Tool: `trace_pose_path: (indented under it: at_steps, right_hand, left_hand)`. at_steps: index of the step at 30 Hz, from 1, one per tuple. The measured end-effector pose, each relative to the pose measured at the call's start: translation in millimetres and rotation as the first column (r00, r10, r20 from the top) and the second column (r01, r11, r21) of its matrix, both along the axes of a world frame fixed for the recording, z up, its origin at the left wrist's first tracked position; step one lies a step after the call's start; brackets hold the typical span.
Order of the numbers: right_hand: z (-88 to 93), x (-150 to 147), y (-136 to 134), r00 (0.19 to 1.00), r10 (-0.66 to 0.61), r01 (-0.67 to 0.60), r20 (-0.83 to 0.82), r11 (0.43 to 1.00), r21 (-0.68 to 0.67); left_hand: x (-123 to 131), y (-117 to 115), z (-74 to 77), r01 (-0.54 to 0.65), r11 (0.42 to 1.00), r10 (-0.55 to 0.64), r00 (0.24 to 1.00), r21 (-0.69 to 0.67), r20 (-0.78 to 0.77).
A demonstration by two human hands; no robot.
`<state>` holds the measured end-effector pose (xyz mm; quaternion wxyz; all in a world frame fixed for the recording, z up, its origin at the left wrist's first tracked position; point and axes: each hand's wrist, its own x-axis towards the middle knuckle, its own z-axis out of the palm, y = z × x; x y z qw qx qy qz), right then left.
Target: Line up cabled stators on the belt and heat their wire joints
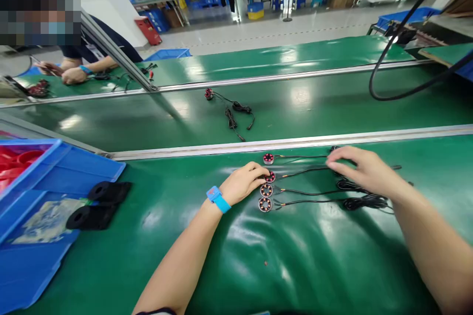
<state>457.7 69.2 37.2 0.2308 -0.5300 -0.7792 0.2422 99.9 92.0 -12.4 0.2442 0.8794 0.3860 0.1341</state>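
Several round motor stators with copper windings lie in a column on the green mat, black cables running right from them. My left hand (246,182), a blue band at its wrist, has its fingertips closed on the second stator (270,176) from the far end. Beyond it lies the farthest stator (268,158); on the near side are a third stator (266,190) and the nearest stator (265,204). My right hand (360,165) is over the cables, thumb and fingers apart, partly hiding them. A coiled cable (365,202) lies below that hand.
On the middle strip lies another stator (209,94) with two cable bundles. At left, a blue bin (74,167) holds red parts, beside black brackets (92,216). A metal rail (192,150) borders the mat. A black cable (377,74) hangs at right. A co-worker's hands (74,75) are across the bench.
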Motion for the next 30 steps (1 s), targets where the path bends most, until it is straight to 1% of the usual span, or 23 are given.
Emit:
trace_pose_path:
  at_steps: [2,4,6,8,11,12,14,17,19,21,24,27,28,30]
  right_hand:
    - [-2.0,-47.7,8.2,0.988,0.157,-0.156,0.017,0.987,-0.037]
    - [-8.3,-85.7,17.9,0.968,0.248,-0.244,0.042,0.966,-0.085]
    - [-16.3,-109.6,25.9,0.955,0.289,-0.278,0.069,0.951,-0.137]
    - [-23.8,-120.1,30.7,0.954,0.291,-0.273,0.074,0.942,-0.193]
    - [-34.1,-121.2,33.9,0.976,0.218,-0.202,0.02,0.932,-0.302]
    - [-37.4,-120.1,34.7,0.982,0.188,-0.183,-0.02,0.921,-0.344]
    - [-43.7,-118.5,36.0,0.981,0.136,-0.183,-0.139,0.889,-0.419]
    - [-51.1,-119.6,37.4,0.945,0.034,-0.197,-0.325,0.853,-0.483]
    - [-54.2,-122.3,37.4,0.922,-0.035,-0.182,-0.386,0.84,-0.511]
    - [-56.1,-124.9,36.4,0.908,-0.068,-0.177,-0.414,0.832,-0.525]
    - [-56.9,-124.6,33.8,0.913,-0.054,-0.187,-0.404,0.826,-0.532]
    - [-50.9,-114.8,32.3,0.927,0.026,-0.236,-0.373,0.814,-0.53]
    - [-46.5,-109.7,32.7,0.935,0.065,-0.248,-0.349,0.825,-0.509]
    - [-35.1,-98.5,35.8,0.955,0.116,-0.23,-0.274,0.873,-0.43]
  left_hand:
    - [-0.8,2.6,-4.3,0.043,0.999,-0.043,0.999,0.021,0.025]
    - [1.2,4.4,-6.9,0.074,0.996,-0.076,0.996,0.045,0.037]
    - [3.5,5.3,-7.2,0.099,0.993,-0.101,0.995,0.064,0.029]
    - [4.7,5.4,-5.7,0.109,0.991,-0.108,0.994,0.073,-0.009]
    - [5.2,4.9,-2.8,0.106,0.992,-0.101,0.992,0.071,-0.07]
    - [5.3,4.7,-2.2,0.104,0.992,-0.098,0.992,0.071,-0.077]
    - [5.6,4.1,-1.5,0.102,0.992,-0.096,0.992,0.074,-0.076]
    - [6.6,2.8,-0.5,0.093,0.991,-0.085,0.993,0.1,-0.082]
    - [7.6,1.5,0.7,0.078,0.989,-0.064,0.992,0.125,-0.105]
    - [8.7,0.2,2.2,0.059,0.988,-0.039,0.99,0.145,-0.133]
    - [9.6,-2.2,4.3,0.038,0.986,-0.009,0.985,0.165,-0.175]
    - [8.4,-4.3,7.3,0.034,0.987,-0.007,0.986,0.157,-0.169]
    - [7.6,-4.4,8.9,0.031,0.99,-0.011,0.99,0.14,-0.138]
    - [6.3,-2.6,12.7,0.0,0.995,0.004,0.999,0.096,-0.043]
